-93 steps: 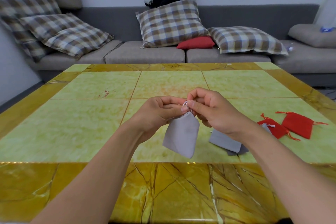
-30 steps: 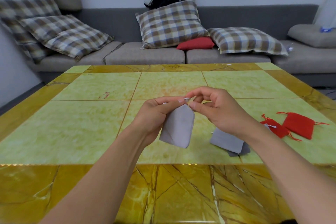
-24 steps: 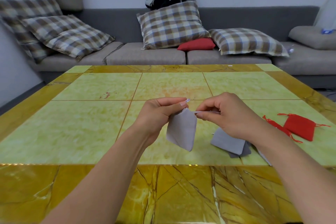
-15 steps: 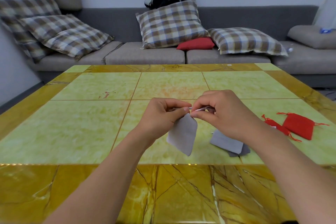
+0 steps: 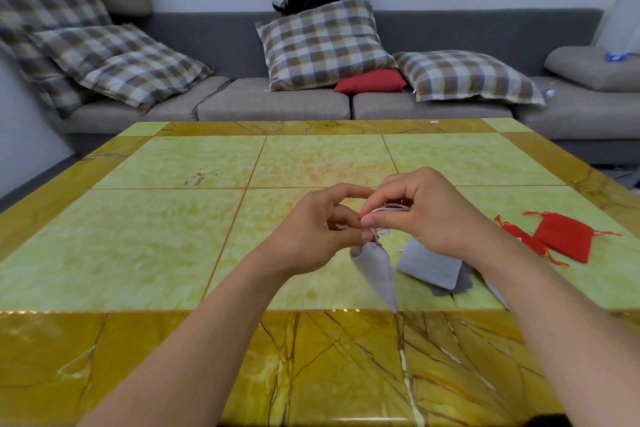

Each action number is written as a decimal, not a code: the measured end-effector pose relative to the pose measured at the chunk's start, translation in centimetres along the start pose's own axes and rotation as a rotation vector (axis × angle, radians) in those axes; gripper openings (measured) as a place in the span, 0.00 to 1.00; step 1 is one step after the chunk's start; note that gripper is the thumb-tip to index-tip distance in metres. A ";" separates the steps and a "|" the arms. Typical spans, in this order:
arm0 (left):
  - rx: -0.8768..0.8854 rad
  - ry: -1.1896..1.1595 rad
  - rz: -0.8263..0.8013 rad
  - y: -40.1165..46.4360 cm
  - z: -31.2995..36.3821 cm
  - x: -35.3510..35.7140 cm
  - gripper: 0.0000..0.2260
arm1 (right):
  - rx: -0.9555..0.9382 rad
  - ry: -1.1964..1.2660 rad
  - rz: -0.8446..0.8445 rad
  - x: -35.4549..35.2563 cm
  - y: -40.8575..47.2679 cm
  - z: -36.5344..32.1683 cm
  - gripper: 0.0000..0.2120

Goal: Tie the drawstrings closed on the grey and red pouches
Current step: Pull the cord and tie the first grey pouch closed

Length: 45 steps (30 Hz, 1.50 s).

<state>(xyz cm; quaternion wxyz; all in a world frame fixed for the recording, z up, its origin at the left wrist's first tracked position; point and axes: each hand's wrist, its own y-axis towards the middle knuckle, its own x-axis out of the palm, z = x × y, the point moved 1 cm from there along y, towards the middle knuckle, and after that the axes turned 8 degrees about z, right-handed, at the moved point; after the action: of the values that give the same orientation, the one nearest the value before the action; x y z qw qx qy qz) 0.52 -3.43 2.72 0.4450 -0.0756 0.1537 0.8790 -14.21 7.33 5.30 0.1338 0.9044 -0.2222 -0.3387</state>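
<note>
A small grey pouch hangs above the table, its mouth gathered tight. My left hand pinches its white drawstring at the neck. My right hand pinches a loop of the same string just above it. Behind my right wrist several more grey pouches lie stacked flat on the table. Two red pouches lie to the right, one spread flat, the other partly hidden by my forearm.
The green and yellow marble table stretches wide to the left. Its near edge is below my forearms. A grey sofa with plaid cushions stands beyond the far edge.
The pouch has dropped lower and hangs narrower from its cinched neck. My hands stayed close together, with the right hand now holding a string loop over the left fingertips.
</note>
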 end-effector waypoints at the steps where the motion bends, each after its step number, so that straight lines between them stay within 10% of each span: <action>1: -0.002 -0.023 -0.012 -0.1 0.1 0.0 0.21 | 0.034 0.049 -0.005 -0.2 0.0 0.2 0.03; 10: 0.013 -0.256 0.047 0.0 0.8 -0.1 0.19 | 0.339 0.572 0.025 0.2 0.0 1.2 0.07; 35: 0.162 0.155 0.520 -0.3 0.2 0.6 0.04 | 0.432 0.521 0.093 1.9 -0.2 0.7 0.04; 45: -0.191 -0.501 0.366 0.4 0.2 0.1 0.06 | 0.528 0.691 -0.033 2.1 -0.2 0.3 0.09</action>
<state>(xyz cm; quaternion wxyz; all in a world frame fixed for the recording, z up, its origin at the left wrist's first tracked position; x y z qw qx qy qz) 0.14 -3.51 2.93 0.2944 0.1305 -0.0325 0.9462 -12.96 6.43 3.79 -0.0408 0.9713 -0.2289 0.0502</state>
